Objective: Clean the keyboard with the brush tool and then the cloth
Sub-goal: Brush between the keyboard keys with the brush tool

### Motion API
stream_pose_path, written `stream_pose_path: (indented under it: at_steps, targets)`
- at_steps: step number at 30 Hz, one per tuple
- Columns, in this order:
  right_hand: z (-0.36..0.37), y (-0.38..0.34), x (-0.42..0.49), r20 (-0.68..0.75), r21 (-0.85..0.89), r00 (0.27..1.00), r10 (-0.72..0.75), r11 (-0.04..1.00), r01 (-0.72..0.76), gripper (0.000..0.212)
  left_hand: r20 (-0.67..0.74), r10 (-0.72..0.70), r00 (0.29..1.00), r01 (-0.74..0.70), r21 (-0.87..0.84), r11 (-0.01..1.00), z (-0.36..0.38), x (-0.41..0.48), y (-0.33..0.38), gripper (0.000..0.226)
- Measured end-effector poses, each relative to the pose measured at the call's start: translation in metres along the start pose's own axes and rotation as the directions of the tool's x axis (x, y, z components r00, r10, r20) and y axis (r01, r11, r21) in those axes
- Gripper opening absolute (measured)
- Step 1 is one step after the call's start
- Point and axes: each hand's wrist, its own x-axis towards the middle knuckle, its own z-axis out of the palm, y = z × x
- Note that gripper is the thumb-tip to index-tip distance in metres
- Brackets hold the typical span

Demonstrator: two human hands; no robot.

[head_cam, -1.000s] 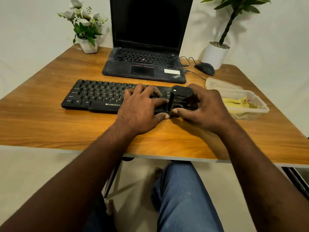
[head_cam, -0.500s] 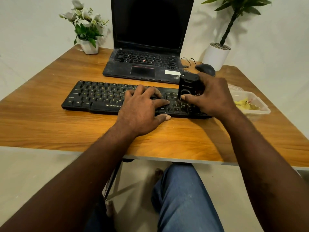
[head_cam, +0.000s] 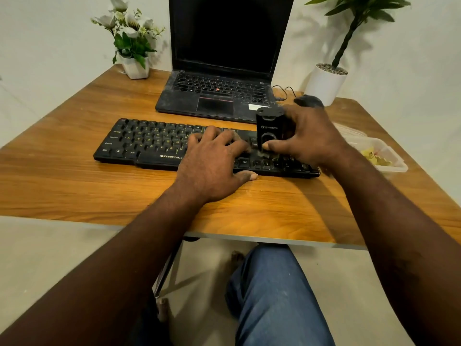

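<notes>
R hand point(head_cam: 311, 138) fingers wrapped round black boxy brush tool point(head_cam: 270, 129), upright on black plastic keyboard point(head_cam: 149, 143), R end. L hand point(head_cam: 212, 161) fingers spread flat on keys, holding nothing; wooden bench point(head_cam: 74, 186).

Bare forearms point(head_cam: 139, 258), blue jeans point(head_cam: 277, 295), seemingly bare feet point(head_cam: 163, 309)

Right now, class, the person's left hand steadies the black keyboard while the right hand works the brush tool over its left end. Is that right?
Not quite. The head view shows the right hand holding the brush tool over the keyboard's right end, not its left. The left hand does rest on the keyboard.
</notes>
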Motion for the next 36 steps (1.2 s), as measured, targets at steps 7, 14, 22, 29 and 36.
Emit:
stream_pose_path:
  at_steps: [7, 14, 22, 29, 36]
  targets:
    - [0.001, -0.002, -0.002, 0.071, 0.094, 0.997, -0.007, 0.996, 0.0, 0.056, -0.006, 0.002, 1.0, -0.002, 0.01, 1.0, 0.001, -0.001, -0.001, 0.067]
    - [-0.009, 0.006, -0.003, 0.051, 0.068, 0.997, 0.06, 0.996, -0.063, 0.056, 0.021, 0.04, 0.999, -0.04, 0.034, 0.999, -0.001, -0.001, 0.0, 0.062]
    - [-0.009, 0.006, -0.013, 0.066, 0.108, 0.994, 0.091, 0.989, -0.098, 0.051, 0.022, 0.036, 0.999, -0.036, 0.021, 0.999, 0.0, 0.0, 0.0, 0.061]
    - [-0.009, 0.004, -0.007, -0.005, 0.084, 0.991, 0.132, 0.988, -0.131, 0.06, 0.006, 0.042, 0.999, -0.042, 0.024, 0.999, 0.0, 0.0, 0.001, 0.061]
    - [-0.009, 0.007, -0.006, -0.07, 0.002, 0.986, 0.152, 0.988, -0.152, 0.062, -0.025, 0.046, 0.999, -0.046, -0.002, 0.999, 0.003, 0.0, 0.001, 0.061]
